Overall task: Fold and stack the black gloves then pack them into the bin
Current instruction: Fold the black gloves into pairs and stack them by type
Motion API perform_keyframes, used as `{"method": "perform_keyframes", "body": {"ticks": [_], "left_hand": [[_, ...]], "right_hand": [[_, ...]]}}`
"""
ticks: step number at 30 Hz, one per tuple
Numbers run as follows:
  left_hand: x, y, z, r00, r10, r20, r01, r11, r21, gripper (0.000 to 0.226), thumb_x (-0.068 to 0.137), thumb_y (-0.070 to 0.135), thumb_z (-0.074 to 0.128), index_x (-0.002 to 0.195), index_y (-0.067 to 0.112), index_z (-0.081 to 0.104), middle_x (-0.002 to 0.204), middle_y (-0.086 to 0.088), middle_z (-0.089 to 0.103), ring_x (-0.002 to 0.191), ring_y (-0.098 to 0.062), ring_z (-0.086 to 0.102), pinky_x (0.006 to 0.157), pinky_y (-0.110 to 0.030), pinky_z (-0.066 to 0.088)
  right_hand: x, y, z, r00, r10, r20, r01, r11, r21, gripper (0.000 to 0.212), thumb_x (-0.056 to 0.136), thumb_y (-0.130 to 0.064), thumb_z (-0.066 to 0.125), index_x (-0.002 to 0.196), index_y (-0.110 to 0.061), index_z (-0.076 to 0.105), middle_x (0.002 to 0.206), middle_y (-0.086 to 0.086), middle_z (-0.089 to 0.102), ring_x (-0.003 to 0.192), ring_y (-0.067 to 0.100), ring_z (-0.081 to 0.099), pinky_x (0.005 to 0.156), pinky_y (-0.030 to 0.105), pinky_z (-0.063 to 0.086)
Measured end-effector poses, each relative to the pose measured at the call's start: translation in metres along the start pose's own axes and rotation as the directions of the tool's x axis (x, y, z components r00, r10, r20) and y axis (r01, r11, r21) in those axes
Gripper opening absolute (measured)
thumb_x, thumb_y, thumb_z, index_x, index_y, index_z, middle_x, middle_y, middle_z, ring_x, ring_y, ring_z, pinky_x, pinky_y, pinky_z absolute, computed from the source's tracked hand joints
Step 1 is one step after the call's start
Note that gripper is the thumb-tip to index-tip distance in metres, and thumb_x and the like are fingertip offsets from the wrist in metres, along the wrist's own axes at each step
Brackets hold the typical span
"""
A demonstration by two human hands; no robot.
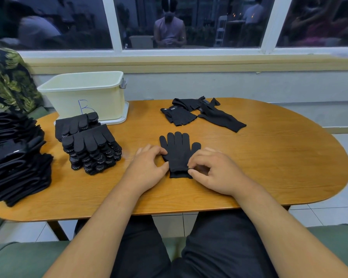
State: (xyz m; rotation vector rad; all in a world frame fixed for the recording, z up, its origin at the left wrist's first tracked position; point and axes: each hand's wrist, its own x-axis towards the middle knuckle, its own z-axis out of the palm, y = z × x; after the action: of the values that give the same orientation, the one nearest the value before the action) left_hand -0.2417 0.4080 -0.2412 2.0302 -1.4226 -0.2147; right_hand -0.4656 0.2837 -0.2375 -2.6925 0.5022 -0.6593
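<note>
A black glove [178, 151] lies flat on the wooden table [269, 157], fingers pointing away from me. My left hand [149, 167] touches its left edge with curled fingertips. My right hand [211, 169] pinches the cuff at its lower right corner. Two stacks of folded black gloves [90, 145] with white grip dots stand to the left. Several loose black gloves [201, 114] lie at the back of the table. The cream bin [84, 93] stands at the back left on its lid.
A tall pile of black gloves [14, 157] fills the table's left end. A patterned cloth item [8, 81] sits behind it. A window sill runs along the wall behind. My legs are under the table's near edge.
</note>
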Motion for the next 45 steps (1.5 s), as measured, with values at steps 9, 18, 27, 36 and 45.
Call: {"method": "perform_keyframes", "body": {"ticks": [9,18,27,36,45], "left_hand": [[-0.003,-0.002,-0.005,0.99,0.142,0.014,-0.138,0.981,-0.137,0.028,0.101,0.012,0.061,0.113,0.035,0.071,0.14,0.024,0.055,0.139,0.0,0.04,0.114,-0.027,0.032],[-0.005,0.005,-0.002,0.974,0.183,0.134,-0.173,0.982,-0.083,0.003,0.101,0.038,0.068,0.103,0.038,0.066,0.135,0.024,0.063,0.125,0.001,0.055,0.107,-0.034,0.046],[-0.009,0.006,-0.006,0.959,0.269,0.089,-0.258,0.959,-0.117,0.011,0.097,0.042,0.073,0.107,0.039,0.068,0.123,0.025,0.061,0.125,-0.001,0.051,0.105,-0.032,0.046],[-0.01,0.015,-0.003,0.901,0.41,0.143,-0.421,0.905,0.06,0.019,0.095,0.054,0.072,0.107,0.038,0.074,0.105,0.023,0.06,0.104,-0.001,0.048,0.094,-0.029,0.044],[-0.011,0.019,-0.001,0.895,0.427,0.131,-0.432,0.902,0.008,0.009,0.1,0.046,0.067,0.102,0.037,0.068,0.103,0.021,0.059,0.104,-0.005,0.052,0.089,-0.026,0.046]], "right_hand": [[0.001,-0.003,-0.001,0.999,-0.01,0.037,0.011,1.0,-0.022,0.021,0.091,-0.061,0.07,0.1,-0.042,0.068,0.111,-0.025,0.064,0.106,0.001,0.055,0.089,0.034,0.052],[0.004,0.0,0.001,0.992,0.105,0.069,-0.1,0.992,-0.077,0.036,0.107,-0.058,0.046,0.133,-0.042,0.066,0.134,-0.028,0.058,0.127,-0.003,0.048,0.103,0.032,0.048],[0.006,0.004,0.003,0.944,0.317,-0.09,-0.325,0.94,-0.098,0.03,0.111,-0.039,0.043,0.126,-0.034,0.069,0.124,-0.019,0.065,0.122,0.007,0.052,0.103,0.04,0.048],[0.0,0.004,-0.002,0.987,0.127,-0.101,-0.121,0.991,0.065,0.031,0.099,-0.011,0.059,0.112,-0.034,0.076,0.118,-0.025,0.067,0.124,0.001,0.052,0.102,0.038,0.052],[0.002,-0.005,-0.002,0.996,0.045,0.074,-0.037,0.994,-0.107,0.04,0.095,-0.057,0.064,0.133,-0.043,0.064,0.14,-0.028,0.055,0.133,-0.004,0.045,0.112,0.037,0.044]]}}
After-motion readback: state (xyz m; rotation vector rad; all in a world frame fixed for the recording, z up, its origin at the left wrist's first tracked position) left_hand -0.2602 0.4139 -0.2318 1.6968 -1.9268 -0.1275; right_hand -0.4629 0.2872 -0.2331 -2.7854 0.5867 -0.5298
